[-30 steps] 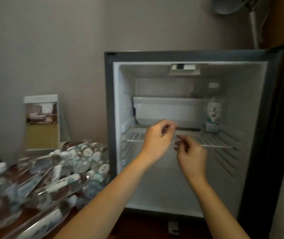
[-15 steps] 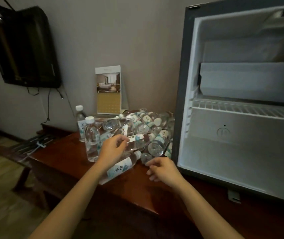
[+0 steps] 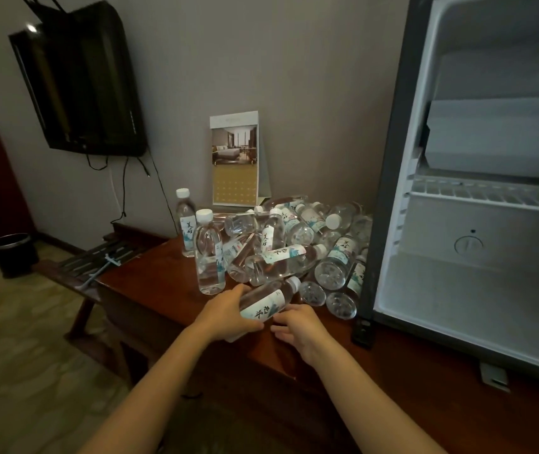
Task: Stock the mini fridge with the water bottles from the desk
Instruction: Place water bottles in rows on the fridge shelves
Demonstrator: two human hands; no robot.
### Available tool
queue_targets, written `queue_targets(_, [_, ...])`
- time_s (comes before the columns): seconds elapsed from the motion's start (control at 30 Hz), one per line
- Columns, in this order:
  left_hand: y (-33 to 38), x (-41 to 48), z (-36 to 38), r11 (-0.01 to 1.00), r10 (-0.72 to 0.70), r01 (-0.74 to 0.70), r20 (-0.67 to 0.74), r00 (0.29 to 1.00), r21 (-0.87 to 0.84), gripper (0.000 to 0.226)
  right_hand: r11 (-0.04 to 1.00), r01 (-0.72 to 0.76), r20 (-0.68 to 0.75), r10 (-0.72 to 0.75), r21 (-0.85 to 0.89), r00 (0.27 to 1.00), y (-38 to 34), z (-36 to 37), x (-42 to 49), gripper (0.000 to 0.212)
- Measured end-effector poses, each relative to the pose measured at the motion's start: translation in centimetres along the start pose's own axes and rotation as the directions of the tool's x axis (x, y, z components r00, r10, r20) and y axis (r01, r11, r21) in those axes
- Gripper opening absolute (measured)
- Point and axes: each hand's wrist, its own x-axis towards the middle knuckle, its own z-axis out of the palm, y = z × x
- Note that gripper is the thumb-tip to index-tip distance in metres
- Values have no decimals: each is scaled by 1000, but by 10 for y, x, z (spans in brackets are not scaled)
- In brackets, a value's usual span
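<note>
Both hands have left the wire shelf (image 3: 490,195) inside the mini fridge (image 3: 477,283), where they were a second ago, and now work at the pile of water bottles (image 3: 297,244) on the counter (image 3: 150,290). Half a second ago the left hand (image 3: 225,314) hovered over the pile; its grip is now closed around a lying bottle (image 3: 266,304) at the near edge of the pile, fingers wrapped over the base end, cap pointing toward the fridge. The right hand (image 3: 297,324) lies just beside the label, fingers spread and holding nothing; contact with the bottle cannot be confirmed. The bottle has not visibly been lifted clear of the counter. Judged from this, a pick-up is in progress and transfer to the fridge is next. The visible fridge interior holds no bottles; stocking remains at an early stage.
</note>
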Motion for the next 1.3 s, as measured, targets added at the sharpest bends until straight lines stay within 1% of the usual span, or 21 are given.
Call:
queue_targets(0.1, [0,-1,-2,999,-19,21,53,998,-32,75,999,-3,-14,4,42,1000,2,0,2,22])
queue_targets(0.2, [-3,-4,-5,989,-36,54,129,991,-139,67,999,-6,2,6,48,1000,1,-2,1,24])
queue_targets(0.3, [-5,-9,-10,965,-35,87,208,977,-247,57,998,-18,29,16,52,999,2,-5,-1,32])
queue_targets(0.43, [-2,-18,-14,943,53,52,302,952,-328,56,997,-21,11,20,81,1000,6,-7,-4,47])
queue_targets(0.5, [0,-21,-12,927,72,54,318,945,-372,54,997,-23,5,22,77,1000,7,-10,-6,54])
queue_targets(0.6, [-1,-22,-8,903,79,56,294,953,-425,51,997,-17,7,16,80,1000,8,-12,-11,60])
queue_targets(0.67, [-1,-22,-2,870,61,65,239,969,-489,40,998,0,-5,0,68,1000,8,-9,-13,62])
queue_targets(0.73, [3,-22,8,829,8,55,110,994,-556,34,998,16,-43,-14,61,999,7,-6,-13,60])
queue_targets(0.77, [6,-20,13,823,-33,29,3,999,-567,36,998,25,-72,-21,54,997,5,-5,-13,59])
queue_targets(0.8, [8,-17,18,831,-82,1,-121,989,-556,37,998,35,-102,-30,45,994,4,-5,-11,59])
queue_targets(0.83, [11,-14,22,846,-132,-18,-241,962,-533,33,999,44,-129,-40,30,991,2,-6,-10,61])
queue_targets(0.87, [14,-11,25,857,-178,-17,-326,929,-515,28,999,50,-147,-47,17,988,1,-8,-9,63])
queue_targets(0.9, [16,-9,27,860,-216,0,-364,906,-510,26,999,52,-153,-50,10,987,1,-10,-8,64])
queue_targets(0.93, [17,-7,27,861,-241,23,-367,899,-509,30,999,52,-154,-51,7,987,1,-12,-8,62])
queue_targets(1.0, [16,-5,24,880,-249,82,-310,918,-467,42,999,52,-159,-53,-10,986,2,-17,-8,56])
queue_targets(1.07, [16,-2,19,934,-231,130,-284,931,-332,49,998,63,-176,-68,-31,982,0,-24,-9,49])
queue_targets(1.17, [30,4,14,982,-147,97,-328,933,-163,55,998,56,-197,-51,23,979,-5,-35,-9,43])
queue_targets(1.23, [40,9,16,992,-90,65,-257,962,-105,64,995,22,-183,-4,97,983,-9,-39,-10,45])
queue_targets(1.3, [45,12,20,993,-67,54,-116,991,-108,76,990,-13,-154,35,140,987,-9,-40,-10,54])
